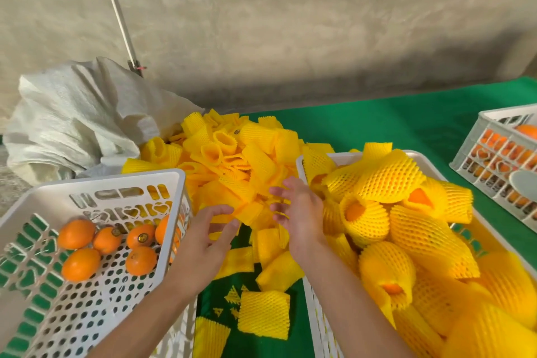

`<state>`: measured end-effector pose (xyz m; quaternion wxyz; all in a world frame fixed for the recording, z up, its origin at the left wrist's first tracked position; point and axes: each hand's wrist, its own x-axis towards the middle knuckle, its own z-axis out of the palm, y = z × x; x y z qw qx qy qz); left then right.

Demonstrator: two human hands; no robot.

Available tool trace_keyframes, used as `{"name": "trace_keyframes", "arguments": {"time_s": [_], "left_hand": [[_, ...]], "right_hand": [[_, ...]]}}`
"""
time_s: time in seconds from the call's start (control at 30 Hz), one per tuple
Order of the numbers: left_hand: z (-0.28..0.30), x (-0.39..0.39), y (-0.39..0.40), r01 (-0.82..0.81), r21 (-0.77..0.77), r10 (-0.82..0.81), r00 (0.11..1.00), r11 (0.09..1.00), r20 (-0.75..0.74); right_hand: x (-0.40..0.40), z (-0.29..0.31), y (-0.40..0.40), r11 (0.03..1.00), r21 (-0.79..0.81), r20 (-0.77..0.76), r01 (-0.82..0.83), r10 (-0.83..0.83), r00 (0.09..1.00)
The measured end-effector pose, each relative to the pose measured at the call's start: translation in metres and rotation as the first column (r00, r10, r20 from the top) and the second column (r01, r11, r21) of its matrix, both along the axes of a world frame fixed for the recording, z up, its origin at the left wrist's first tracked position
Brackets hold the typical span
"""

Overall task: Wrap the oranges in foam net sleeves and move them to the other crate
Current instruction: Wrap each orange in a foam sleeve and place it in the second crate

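Across a green table cover (pixel 377 128), set against a bare concrete wall (pixel 261 23), sits a heap of yellow foam net sleeves (pixel 232 160), w/ a white woven sack (pixel 75 116) slumped at the far left. Both hands hang over the near edge of that heap: left hand (pixel 203 241) w/ fingers spread and loosely bent, holding nothing; right hand (pixel 296 209) likewise spread, fingertips just at the sleeves (contact too blurred to tell). Bare oranges (pixel 107 244) lie just left of the left hand, inside the left white crate (pixel 122 180), six or so on its perforated floor. Right white crate (pixel 313 314), beside the right forearm, is piled high w/ wrapped oranges (pixel 389 183). Third crate (pixel 494 136) at far right holds more oranges, seen through its lattice wall.
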<state>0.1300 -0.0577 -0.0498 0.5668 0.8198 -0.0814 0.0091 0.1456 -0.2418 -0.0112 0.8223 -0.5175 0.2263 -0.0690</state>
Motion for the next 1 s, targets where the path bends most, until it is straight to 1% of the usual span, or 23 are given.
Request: {"name": "trace_keyframes", "arguments": {"time_s": [0.03, 0.07, 0.1, 0.13, 0.17, 0.2, 0.23, 0.27, 0.33, 0.4, 0.47, 0.5, 0.57, 0.63, 0.7, 0.77, 0.8, 0.83, 0.9, 0.97, 1.0], "left_hand": [[0.000, 0.000, -0.001, -0.003, 0.009, 0.002, 1.000, 1.000, 0.022], [0.001, 0.000, -0.001, -0.009, 0.018, 0.008, 0.999, 1.000, 0.047], [0.000, 0.000, -0.001, -0.018, 0.035, 0.015, 0.997, 0.999, 0.076], [0.000, 0.001, 0.000, -0.028, 0.063, 0.021, 0.994, 0.998, 0.106], [-0.001, 0.001, 0.000, -0.038, 0.095, 0.025, 0.991, 0.995, 0.128], [-0.001, 0.002, 0.001, -0.050, 0.117, 0.033, 0.989, 0.992, 0.142], [-0.001, 0.003, 0.001, -0.065, 0.123, 0.046, 0.987, 0.990, 0.153], [0.001, 0.003, 0.001, -0.083, 0.116, 0.063, 0.984, 0.990, 0.164], [0.007, 0.004, 0.002, -0.117, 0.075, 0.100, 0.976, 0.990, 0.192], [0.013, 0.003, 0.003, -0.135, 0.021, 0.127, 0.967, 0.991, 0.219], [0.018, 0.002, 0.003, -0.135, -0.010, 0.134, 0.965, 0.991, 0.227], [0.019, 0.002, 0.003, -0.134, -0.022, 0.136, 0.965, 0.991, 0.225], [0.020, 0.001, 0.004, -0.127, -0.052, 0.135, 0.967, 0.991, 0.215], [0.020, 0.000, 0.004, -0.106, -0.067, 0.118, 0.970, 0.992, 0.211], [0.021, -0.001, 0.006, -0.099, -0.076, 0.114, 0.968, 0.992, 0.224], [0.022, 0.000, 0.008, -0.103, -0.105, 0.126, 0.963, 0.989, 0.237], [0.024, 0.001, 0.010, -0.110, -0.129, 0.139, 0.960, 0.985, 0.243], [0.026, 0.002, 0.015, -0.123, -0.155, 0.160, 0.955, 0.980, 0.251], [0.029, 0.010, 0.032, -0.171, -0.214, 0.225, 0.938, 0.962, 0.262], [0.025, 0.021, 0.057, -0.274, -0.244, 0.333, 0.909, 0.930, 0.251], [0.020, 0.028, 0.071, -0.350, -0.216, 0.397, 0.885, 0.911, 0.243]], "right_hand": [[-0.001, -0.006, 0.005, 0.981, -0.169, -0.028, -0.097, 0.093, 0.995], [-0.004, -0.013, 0.010, 0.905, -0.376, -0.072, -0.201, 0.188, 0.979], [-0.006, -0.022, 0.014, 0.759, -0.581, -0.134, -0.293, 0.266, 0.955], [-0.008, -0.031, 0.017, 0.571, -0.738, -0.205, -0.360, 0.319, 0.925], [-0.010, -0.038, 0.020, 0.394, -0.821, -0.278, -0.414, 0.357, 0.892], [-0.011, -0.043, 0.022, 0.268, -0.844, -0.342, -0.465, 0.399, 0.851], [-0.011, -0.048, 0.023, 0.187, -0.837, -0.395, -0.515, 0.444, 0.804], [-0.010, -0.053, 0.024, 0.126, -0.818, -0.446, -0.561, 0.476, 0.758], [-0.008, -0.061, 0.024, -0.017, -0.785, -0.546, -0.619, 0.490, 0.680], [-0.009, -0.069, 0.027, -0.233, -0.745, -0.651, -0.625, 0.457, 0.606], [-0.016, -0.080, 0.036, -0.455, -0.644, -0.765, -0.615, 0.395, 0.509], [-0.021, -0.086, 0.041, -0.548, -0.585, -0.810, -0.598, 0.360, 0.463], [-0.030, -0.098, 0.051, -0.673, -0.497, -0.859, -0.548, 0.292, 0.420], [-0.037, -0.108, 0.053, -0.734, -0.454, -0.872, -0.505, 0.249, 0.422], [-0.039, -0.115, 0.055, -0.770, -0.431, -0.876, -0.471, 0.230, 0.424], [-0.038, -0.116, 0.057, -0.773, -0.424, -0.879, -0.472, 0.227, 0.419], [-0.036, -0.115, 0.058, -0.760, -0.441, -0.872, -0.477, 0.238, 0.427], [-0.033, -0.113, 0.058, -0.730, -0.483, -0.852, -0.484, 0.263, 0.453], [-0.025, -0.103, 0.057, -0.609, -0.622, -0.763, -0.493, 0.331, 0.555], [-0.017, -0.093, 0.056, -0.494, -0.743, -0.646, -0.450, 0.357, 0.674], [-0.014, -0.088, 0.054, -0.453, -0.786, -0.593, -0.421, 0.357, 0.722]]}}
